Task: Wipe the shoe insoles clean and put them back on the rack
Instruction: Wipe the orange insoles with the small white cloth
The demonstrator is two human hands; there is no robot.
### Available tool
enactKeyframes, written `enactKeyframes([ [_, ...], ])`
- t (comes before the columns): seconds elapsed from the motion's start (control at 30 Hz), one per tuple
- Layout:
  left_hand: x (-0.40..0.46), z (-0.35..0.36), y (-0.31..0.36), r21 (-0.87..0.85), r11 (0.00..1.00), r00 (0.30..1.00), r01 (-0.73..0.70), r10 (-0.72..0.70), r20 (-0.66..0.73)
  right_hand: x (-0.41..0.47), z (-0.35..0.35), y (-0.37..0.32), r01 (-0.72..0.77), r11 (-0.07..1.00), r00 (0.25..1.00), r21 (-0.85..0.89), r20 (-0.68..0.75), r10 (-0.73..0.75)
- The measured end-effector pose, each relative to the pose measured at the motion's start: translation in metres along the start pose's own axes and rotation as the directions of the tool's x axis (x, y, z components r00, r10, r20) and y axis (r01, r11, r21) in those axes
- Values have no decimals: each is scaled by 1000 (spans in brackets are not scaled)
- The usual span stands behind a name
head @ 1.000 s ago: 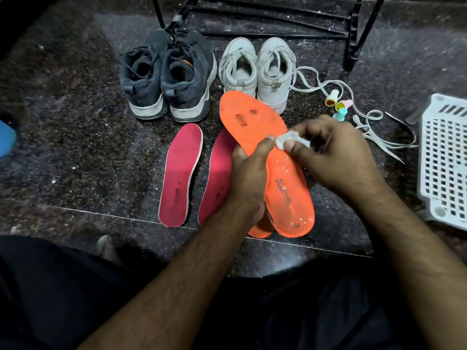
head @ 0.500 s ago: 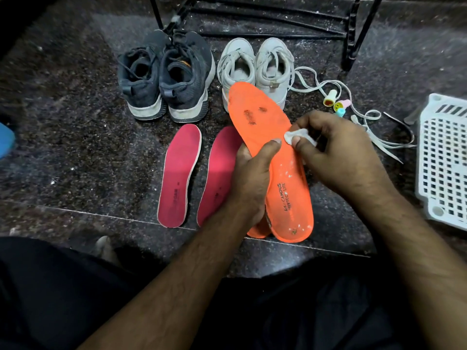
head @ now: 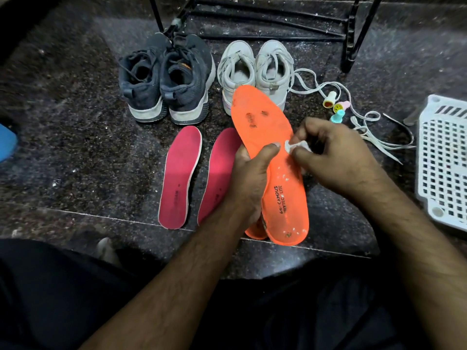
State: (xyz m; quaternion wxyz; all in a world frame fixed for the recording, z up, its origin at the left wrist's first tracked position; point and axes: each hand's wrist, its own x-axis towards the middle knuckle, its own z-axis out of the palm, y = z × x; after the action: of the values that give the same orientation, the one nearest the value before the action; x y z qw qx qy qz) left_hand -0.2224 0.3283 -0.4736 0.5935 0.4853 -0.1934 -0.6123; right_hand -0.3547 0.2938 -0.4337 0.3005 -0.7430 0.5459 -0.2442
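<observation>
Since earlier frames: orange insole (head: 271, 157) swung slightly, toe now overlapping grey-white shoes (head: 255, 69); white wipe (head: 294, 147) shifted a little along insole's right edge. White slotted basket (head: 444, 157) at right on floor, contents not visible. Left hand (head: 249, 178) grasps insole mid-length, thumb across top. Right hand (head: 336, 157) pinches wipe against insole. Second orange insole beneath. Two pink insoles (head: 180, 178) flat on floor, near dark shoes (head: 166, 77). Black rack (head: 353, 34) behind.
</observation>
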Motion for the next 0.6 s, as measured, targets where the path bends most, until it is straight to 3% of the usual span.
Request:
enactKeyframes([
  [0.1, 3, -2, 1, -16, 1000, 1000, -9, 8, -27, -7, 3, 1, -40, 991, 990, 124, 140, 22],
  [0.3, -3, 4, -2, 42, 999, 999, 13, -14, 31, 1, 1, 3, -3, 994, 996, 109, -85, 12],
  [0.37, -2, 1, -1, 33, 999, 1000, 7, -7, 5, 3, 2, 3, -16, 994, 999, 105, -50, 22],
  [0.5, 4, -4, 3, 13, 1000, 997, -13, 14, -72, -5, 3, 5, -49, 982, 984, 181, 175, 17],
  [0.6, 3, -2, 1, 27, 1000, 999, -12, 13, -37, -7, 2, 4, -40, 962, 997, 270, 73, 20],
])
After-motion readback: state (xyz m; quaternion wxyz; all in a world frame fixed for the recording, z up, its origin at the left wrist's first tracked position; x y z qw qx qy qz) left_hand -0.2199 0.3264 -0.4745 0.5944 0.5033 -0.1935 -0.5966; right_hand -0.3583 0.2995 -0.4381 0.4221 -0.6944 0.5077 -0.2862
